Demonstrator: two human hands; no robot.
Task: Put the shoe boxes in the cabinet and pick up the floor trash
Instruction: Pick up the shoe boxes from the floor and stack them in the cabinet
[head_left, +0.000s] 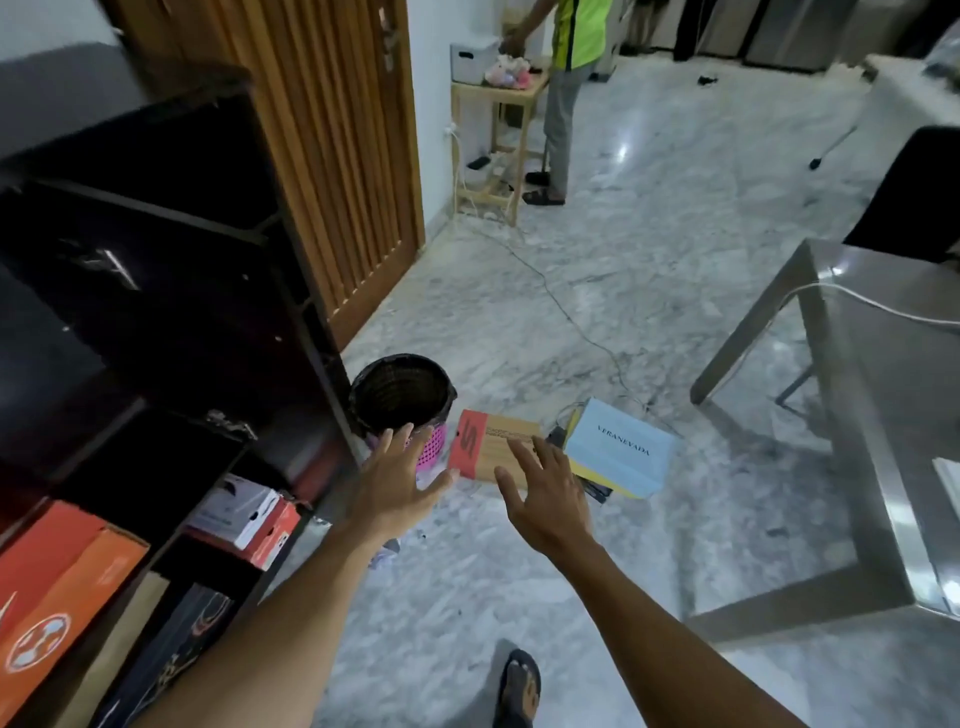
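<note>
A brown shoe box with a red end (485, 447) lies on the marble floor beside a pink bin lined with a black bag (402, 397). A light blue box marked VERANEVADA (621, 447) lies to its right on some darker items. My left hand (397, 483) and my right hand (545, 493) are both stretched out over the brown box, fingers spread, holding nothing. The dark cabinet (171, 291) stands at the left; an orange box (57, 587) and a white and orange box (249, 517) sit on its lower shelves. A scrap of paper (384, 553) lies on the floor under my left forearm.
A metal table (883, 415) with a white cable fills the right side. Another person (566, 98) stands at a small wooden stand (493, 140) in the back. A thin cord (566, 312) runs across the floor. My sandalled foot (519, 686) is at the bottom.
</note>
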